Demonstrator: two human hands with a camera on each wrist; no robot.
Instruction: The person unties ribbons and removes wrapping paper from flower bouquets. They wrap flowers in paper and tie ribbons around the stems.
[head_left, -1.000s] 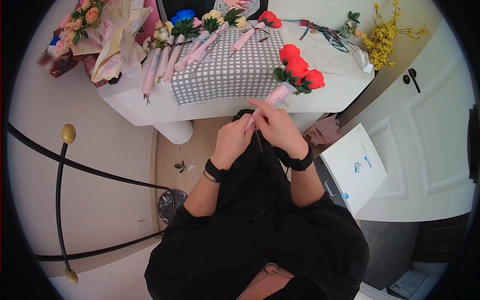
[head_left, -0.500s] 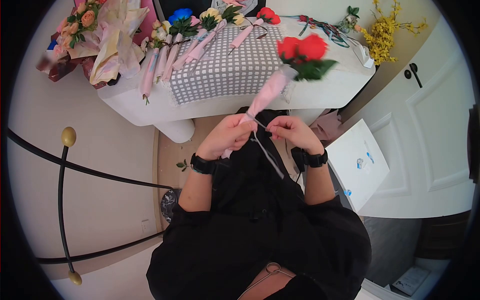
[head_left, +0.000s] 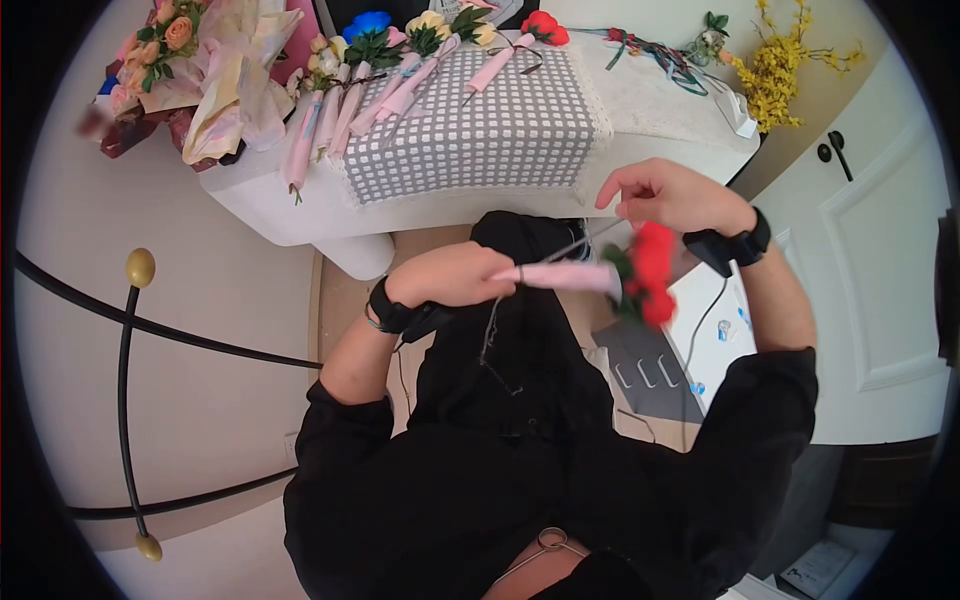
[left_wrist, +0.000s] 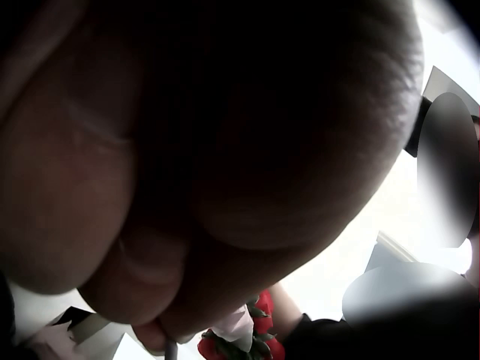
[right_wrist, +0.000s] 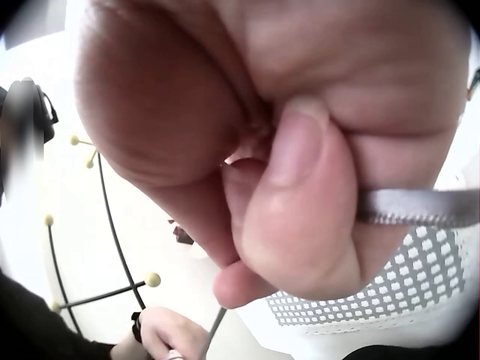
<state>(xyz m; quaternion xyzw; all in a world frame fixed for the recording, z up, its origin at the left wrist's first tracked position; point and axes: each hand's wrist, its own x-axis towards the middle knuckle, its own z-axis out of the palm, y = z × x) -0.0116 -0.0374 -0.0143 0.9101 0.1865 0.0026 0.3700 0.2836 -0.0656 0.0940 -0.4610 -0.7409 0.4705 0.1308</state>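
My left hand [head_left: 455, 275] grips the lower end of a bouquet with a pink paper wrap [head_left: 570, 277]. Its red roses [head_left: 656, 262] and green leaves point right, blurred in the head view. Up and to the right, my right hand [head_left: 680, 195] pinches a thin grey ribbon [head_left: 588, 241], which runs taut back to the wrap beside my left fingers. Another length of ribbon dangles below the left hand. In the right wrist view, curled fingers [right_wrist: 300, 217] hold the ribbon, whose satin strip [right_wrist: 420, 206] sticks out at the side. The left palm hides most of the wrap in its wrist view.
Ahead stands a white table [head_left: 660, 150] with a grey checked cloth [head_left: 480, 140]. Several pink-wrapped flowers [head_left: 300, 150] lie along it, and a larger bouquet [head_left: 235, 90] is at left. A white-topped drawer cabinet [head_left: 725, 330] is at right; a black metal rack [head_left: 125, 400] stands left.
The bouquet has swung from upright-slanting to nearly level, roses to the right. My right hand has moved up and right, drawing the ribbon out long; my left hand still holds the wrap.
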